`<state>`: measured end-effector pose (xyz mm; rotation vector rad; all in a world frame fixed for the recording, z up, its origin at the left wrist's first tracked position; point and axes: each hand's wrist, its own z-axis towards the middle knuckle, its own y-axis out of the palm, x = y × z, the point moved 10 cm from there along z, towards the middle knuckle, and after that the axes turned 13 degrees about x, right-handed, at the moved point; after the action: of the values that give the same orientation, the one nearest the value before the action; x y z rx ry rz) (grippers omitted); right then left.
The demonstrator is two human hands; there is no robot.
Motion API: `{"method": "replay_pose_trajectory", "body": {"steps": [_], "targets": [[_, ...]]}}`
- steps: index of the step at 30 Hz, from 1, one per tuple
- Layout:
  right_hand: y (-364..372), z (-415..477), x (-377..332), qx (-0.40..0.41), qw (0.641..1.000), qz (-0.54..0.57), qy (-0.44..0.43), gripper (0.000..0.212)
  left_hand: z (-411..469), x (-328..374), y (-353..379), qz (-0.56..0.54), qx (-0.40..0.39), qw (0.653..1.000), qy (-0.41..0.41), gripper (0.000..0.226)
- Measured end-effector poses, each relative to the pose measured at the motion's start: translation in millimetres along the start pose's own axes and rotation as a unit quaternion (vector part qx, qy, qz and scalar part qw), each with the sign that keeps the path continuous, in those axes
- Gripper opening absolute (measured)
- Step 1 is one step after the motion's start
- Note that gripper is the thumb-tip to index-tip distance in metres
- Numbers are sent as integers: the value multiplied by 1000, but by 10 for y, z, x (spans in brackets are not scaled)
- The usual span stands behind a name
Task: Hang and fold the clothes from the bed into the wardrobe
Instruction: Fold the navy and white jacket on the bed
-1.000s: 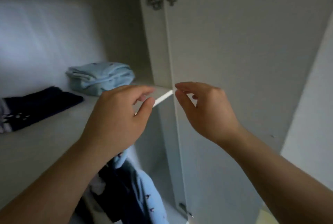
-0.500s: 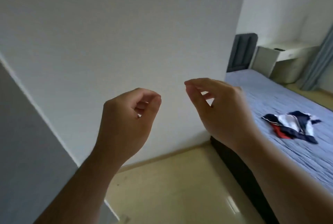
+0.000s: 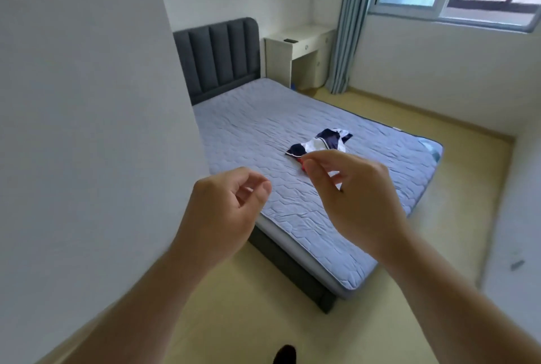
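Observation:
A crumpled navy, white and red garment [image 3: 322, 144] lies in the middle of the bed [image 3: 263, 129], which has a grey-blue quilted cover. My left hand [image 3: 225, 211] and my right hand [image 3: 354, 196] are raised in front of me, well short of the bed. Both hold nothing, with fingers loosely curled and thumb near forefinger. My right hand hides the near part of the garment. The wardrobe is out of view.
A white wall [image 3: 87, 129] fills the left side. The dark padded headboard [image 3: 219, 56] stands at the back, with a white desk [image 3: 295, 50] and a blue curtain [image 3: 345, 27] beside it. Beige floor [image 3: 234, 319] lies between me and the bed. A window is top right.
The view has swung from the wardrobe shelf to the right, past the white wall, onto the bed. Both hands stayed raised and empty in the same loosely curled pose.

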<state>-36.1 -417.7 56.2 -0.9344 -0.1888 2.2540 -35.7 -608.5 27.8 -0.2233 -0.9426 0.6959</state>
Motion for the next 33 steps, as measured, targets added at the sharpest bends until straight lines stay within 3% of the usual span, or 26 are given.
{"method": "replay_pose_trajectory", "body": {"steps": [8,17,25,33], "targets": [[-34,822,1949,-13,995,-86,47,12,946,-252,2174,-44,-65,997,-11,16],[-541,1540,4032,-24,980,-148,128,12,1747,-6,4543,-50,-168,984,-17,7],[-1074,2299,5908,-59,978,-144,142,14,2164,328,6319,-48,-145,984,-88,8],[-1120,3138,7296,-142,972,-125,142,16,2705,650,7434,-17,-125,985,-117,9]]}}
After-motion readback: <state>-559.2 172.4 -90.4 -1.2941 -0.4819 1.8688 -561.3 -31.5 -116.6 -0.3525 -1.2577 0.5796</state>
